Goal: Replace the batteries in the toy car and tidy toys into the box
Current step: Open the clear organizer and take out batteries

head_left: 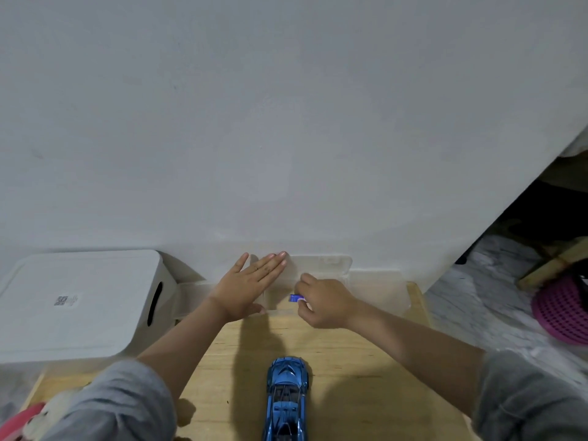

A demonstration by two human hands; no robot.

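Plush toy (47, 418) and a white lidded bin (79, 300) are sitting at the far left, well to the left of the left hand (246, 286). That hand is lying flat, fingers straight and spread, pressing on the raised lid of a clear plastic box (375, 292) that is standing at the far edge of the table (366, 393), against the wall. Its grip is wide and holding nothing; the forearm is reaching forward from a grey sleeve (121, 402), the palm facing down.

Just right of it, the right hand (324, 302) is hovering over the open box with its fingers curled, pinching a small blue battery (295, 298) between thumb and fingertips. So this grip is narrow and closed around the battery. The wrist is bent slightly inward, knuckles up.

Nearer the person than both hands, between the two forearms, the blue toy car (286, 399) is resting on the table, untouched.

Judging by this, the battery step is in hand: a cell is either being taken from the box or dropped into it, and I cannot tell which. If it is a fresh cell, the next move is calling for bringing it back to the car, turning the car over and opening its compartment.

At the far right, a pink basket (563, 313) is lying on the floor.
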